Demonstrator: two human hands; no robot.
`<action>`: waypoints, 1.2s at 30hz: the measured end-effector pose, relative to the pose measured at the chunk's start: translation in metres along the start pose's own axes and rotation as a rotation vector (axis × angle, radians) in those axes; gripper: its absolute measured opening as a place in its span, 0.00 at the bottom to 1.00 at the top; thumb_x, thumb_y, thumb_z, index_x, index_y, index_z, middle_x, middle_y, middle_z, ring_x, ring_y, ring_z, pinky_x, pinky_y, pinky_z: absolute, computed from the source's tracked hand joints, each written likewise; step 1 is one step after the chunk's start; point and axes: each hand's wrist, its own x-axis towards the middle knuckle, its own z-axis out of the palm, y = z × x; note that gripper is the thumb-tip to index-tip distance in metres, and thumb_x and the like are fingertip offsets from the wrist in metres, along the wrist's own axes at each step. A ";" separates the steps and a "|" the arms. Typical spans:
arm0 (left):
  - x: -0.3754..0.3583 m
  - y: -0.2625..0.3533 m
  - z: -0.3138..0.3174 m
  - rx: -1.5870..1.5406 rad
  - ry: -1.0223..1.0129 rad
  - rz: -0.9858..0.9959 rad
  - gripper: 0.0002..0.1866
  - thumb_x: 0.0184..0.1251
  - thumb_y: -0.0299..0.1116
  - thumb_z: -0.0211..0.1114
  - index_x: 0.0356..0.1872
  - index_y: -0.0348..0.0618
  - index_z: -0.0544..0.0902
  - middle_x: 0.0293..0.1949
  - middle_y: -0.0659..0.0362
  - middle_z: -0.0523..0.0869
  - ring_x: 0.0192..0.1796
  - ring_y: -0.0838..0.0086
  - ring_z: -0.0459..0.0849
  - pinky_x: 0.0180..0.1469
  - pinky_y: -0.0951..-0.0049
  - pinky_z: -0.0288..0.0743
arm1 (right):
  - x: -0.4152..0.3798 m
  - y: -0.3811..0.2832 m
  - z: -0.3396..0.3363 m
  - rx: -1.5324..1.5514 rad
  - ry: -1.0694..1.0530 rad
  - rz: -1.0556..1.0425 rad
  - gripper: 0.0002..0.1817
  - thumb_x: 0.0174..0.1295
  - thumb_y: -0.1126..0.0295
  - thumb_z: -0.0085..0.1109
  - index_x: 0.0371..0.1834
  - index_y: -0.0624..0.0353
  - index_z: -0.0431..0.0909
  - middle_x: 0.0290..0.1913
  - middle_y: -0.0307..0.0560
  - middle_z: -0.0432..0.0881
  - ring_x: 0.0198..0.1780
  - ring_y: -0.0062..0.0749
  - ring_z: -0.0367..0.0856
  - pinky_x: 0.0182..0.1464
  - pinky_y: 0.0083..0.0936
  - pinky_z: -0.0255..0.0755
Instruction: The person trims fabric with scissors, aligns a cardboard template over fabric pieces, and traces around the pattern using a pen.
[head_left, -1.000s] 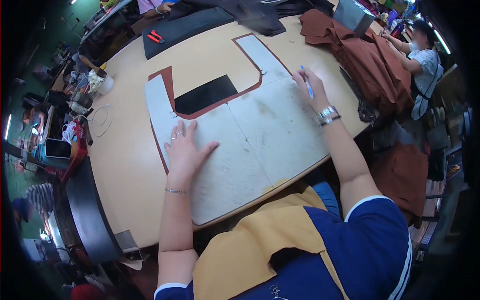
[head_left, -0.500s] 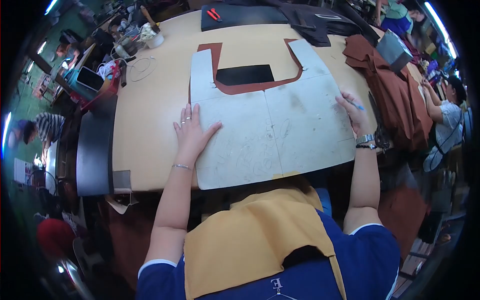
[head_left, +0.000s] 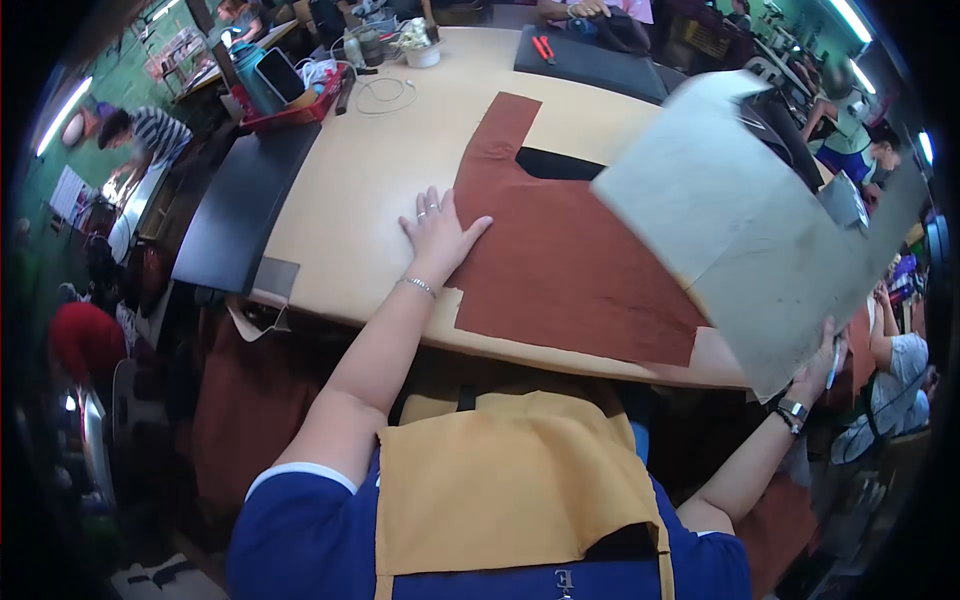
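Note:
My left hand (head_left: pixel 438 235) lies flat with its fingers spread. Its thumb side rests on the left edge of a reddish-brown leather-like piece (head_left: pixel 575 250), which has a U-shaped cutout at the far side. Over at the right, my right hand (head_left: pixel 818 365) grips a large pale grey pattern template (head_left: pixel 730 190) by its near edge. The template is raised and tilted off the brown piece, partly blurred by motion. A blue pen (head_left: pixel 835 362) is also tucked in my right hand. Part of a black piece (head_left: pixel 560 164) shows in the cutout.
A black board (head_left: pixel 590 68) with red-handled pliers (head_left: pixel 543 50) stands at the far edge of the table (head_left: pixel 370 170). A white pot (head_left: pixel 423 55), a cable (head_left: pixel 385 97) and a red basket (head_left: pixel 300 112) sit at far left. Other people work around the table.
My right hand has lifted the template off the brown piece and swung it to the right, uncovering that piece. My left hand stays down at its left edge. The view has shifted.

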 end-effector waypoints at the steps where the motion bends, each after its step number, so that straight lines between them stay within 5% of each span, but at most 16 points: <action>1: -0.001 -0.001 0.001 -0.022 0.018 0.009 0.43 0.61 0.65 0.59 0.69 0.44 0.66 0.71 0.46 0.62 0.75 0.57 0.56 0.68 0.34 0.49 | 0.011 0.013 -0.015 -0.091 0.081 -0.130 0.22 0.66 0.69 0.61 0.60 0.67 0.72 0.56 0.48 0.78 0.56 0.33 0.76 0.60 0.30 0.70; 5: 0.009 -0.003 0.005 -0.115 0.067 0.050 0.33 0.63 0.58 0.63 0.61 0.44 0.72 0.57 0.50 0.75 0.65 0.61 0.70 0.63 0.46 0.61 | 0.000 0.032 -0.012 -0.384 0.291 -0.435 0.25 0.67 0.69 0.60 0.64 0.68 0.68 0.63 0.52 0.73 0.62 0.38 0.72 0.62 0.35 0.70; 7: 0.012 -0.005 0.003 -0.157 0.053 0.053 0.28 0.65 0.53 0.63 0.57 0.43 0.74 0.52 0.51 0.79 0.59 0.60 0.75 0.60 0.52 0.66 | -0.017 0.052 0.005 -0.676 0.091 -0.573 0.23 0.68 0.70 0.58 0.63 0.69 0.68 0.64 0.53 0.72 0.67 0.40 0.68 0.66 0.35 0.66; 8: 0.013 0.000 -0.002 -0.179 0.041 0.046 0.25 0.67 0.51 0.62 0.54 0.42 0.75 0.50 0.51 0.80 0.57 0.58 0.76 0.58 0.55 0.68 | -0.027 0.073 0.023 -0.244 -0.013 -0.375 0.22 0.69 0.69 0.56 0.63 0.68 0.70 0.64 0.52 0.72 0.68 0.39 0.67 0.69 0.34 0.62; 9: 0.015 0.004 -0.005 -0.200 0.032 0.033 0.22 0.69 0.48 0.61 0.52 0.42 0.75 0.49 0.52 0.81 0.54 0.57 0.78 0.56 0.57 0.70 | -0.043 0.080 0.043 -0.319 -0.133 -0.304 0.22 0.69 0.69 0.56 0.63 0.67 0.70 0.63 0.53 0.73 0.67 0.39 0.68 0.69 0.35 0.62; 13: 0.043 -0.013 0.002 -1.022 0.146 -0.132 0.19 0.73 0.45 0.56 0.52 0.38 0.72 0.46 0.49 0.82 0.52 0.60 0.79 0.57 0.61 0.71 | -0.118 0.061 0.110 -0.574 -0.595 -0.270 0.22 0.69 0.68 0.57 0.63 0.66 0.71 0.61 0.57 0.76 0.65 0.41 0.71 0.68 0.35 0.64; 16: 0.078 -0.098 -0.015 -1.165 0.388 -0.156 0.23 0.75 0.48 0.53 0.47 0.32 0.75 0.48 0.47 0.83 0.51 0.61 0.79 0.57 0.64 0.71 | -0.136 0.073 0.120 -0.665 -0.800 -0.271 0.22 0.69 0.67 0.57 0.62 0.66 0.72 0.60 0.59 0.77 0.64 0.42 0.74 0.66 0.34 0.65; 19: 0.027 -0.193 -0.119 -0.871 0.572 -0.422 0.28 0.72 0.50 0.55 0.46 0.27 0.82 0.50 0.46 0.84 0.54 0.65 0.79 0.57 0.66 0.71 | -0.138 0.073 0.118 -0.724 -0.883 -0.272 0.22 0.69 0.66 0.57 0.62 0.67 0.72 0.61 0.58 0.77 0.64 0.42 0.74 0.68 0.34 0.64; 20: 0.017 -0.256 -0.128 -1.119 0.648 -0.447 0.27 0.72 0.51 0.56 0.48 0.30 0.83 0.52 0.48 0.84 0.55 0.67 0.79 0.58 0.68 0.70 | -0.138 0.078 0.116 -0.678 -0.883 -0.231 0.22 0.69 0.66 0.57 0.63 0.67 0.71 0.62 0.57 0.76 0.64 0.40 0.73 0.67 0.33 0.64; 23: -0.078 -0.417 -0.181 -1.065 0.895 -0.633 0.27 0.67 0.52 0.63 0.51 0.35 0.84 0.45 0.58 0.84 0.47 0.75 0.79 0.54 0.71 0.72 | -0.135 0.089 0.115 -0.586 -0.865 -0.141 0.23 0.71 0.67 0.56 0.64 0.67 0.70 0.63 0.55 0.75 0.65 0.38 0.73 0.67 0.30 0.65; 25: -0.164 -0.441 -0.221 -0.786 0.887 -1.160 0.27 0.69 0.52 0.60 0.52 0.35 0.83 0.49 0.51 0.84 0.49 0.70 0.81 0.54 0.69 0.74 | -0.136 0.091 0.115 -0.569 -0.856 -0.139 0.22 0.71 0.66 0.55 0.64 0.67 0.70 0.64 0.55 0.75 0.64 0.37 0.73 0.67 0.30 0.65; 28: -0.316 -0.629 -0.177 -0.625 0.930 -0.954 0.30 0.74 0.52 0.48 0.52 0.30 0.81 0.51 0.45 0.85 0.49 0.63 0.82 0.56 0.68 0.73 | -0.134 0.093 0.117 -0.532 -0.873 -0.085 0.23 0.71 0.66 0.54 0.64 0.68 0.69 0.66 0.58 0.72 0.68 0.40 0.70 0.70 0.31 0.62; 29: -0.333 -0.550 -0.177 -0.317 0.937 -1.129 0.27 0.75 0.47 0.48 0.51 0.28 0.81 0.52 0.44 0.84 0.51 0.62 0.82 0.57 0.66 0.72 | -0.134 0.091 0.117 -0.547 -0.883 -0.071 0.23 0.71 0.66 0.55 0.64 0.69 0.69 0.67 0.60 0.71 0.69 0.41 0.69 0.71 0.33 0.61; 30: -0.365 -0.566 -0.154 -0.477 1.129 -0.978 0.25 0.74 0.43 0.49 0.50 0.26 0.81 0.53 0.44 0.84 0.52 0.61 0.82 0.57 0.64 0.73 | -0.135 0.089 0.118 -0.557 -0.881 -0.064 0.23 0.72 0.65 0.54 0.65 0.69 0.69 0.67 0.59 0.71 0.69 0.41 0.68 0.71 0.33 0.60; 33: -0.426 -0.550 -0.098 -0.732 1.453 -1.115 0.22 0.71 0.39 0.54 0.51 0.26 0.80 0.54 0.43 0.83 0.53 0.59 0.82 0.55 0.62 0.76 | -0.136 0.085 0.119 -0.582 -0.869 -0.072 0.25 0.73 0.60 0.51 0.65 0.68 0.69 0.67 0.58 0.71 0.69 0.40 0.69 0.71 0.32 0.60; 36: -0.458 -0.532 -0.062 -0.449 1.217 -1.573 0.26 0.70 0.44 0.57 0.61 0.35 0.72 0.60 0.41 0.77 0.58 0.50 0.79 0.57 0.56 0.74 | -0.132 0.088 0.117 -0.534 -0.827 -0.082 0.27 0.75 0.54 0.46 0.65 0.67 0.70 0.66 0.55 0.73 0.66 0.37 0.71 0.69 0.30 0.61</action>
